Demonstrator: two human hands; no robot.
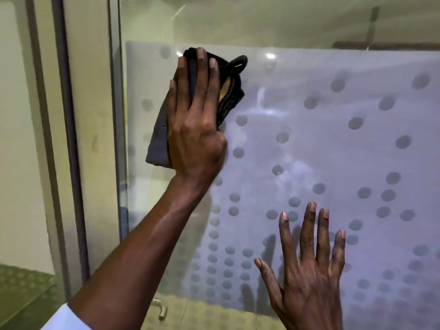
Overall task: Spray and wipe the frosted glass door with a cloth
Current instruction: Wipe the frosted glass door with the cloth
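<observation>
While pressed to door (pixel 309 139), cloth (pixel 158 144) lies under L grip (pixel 195 129).

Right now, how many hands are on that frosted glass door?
2. The left hand presses a dark cloth against the frosted glass door near its upper left; the right hand lies spread on bare glass, lower right.
</observation>
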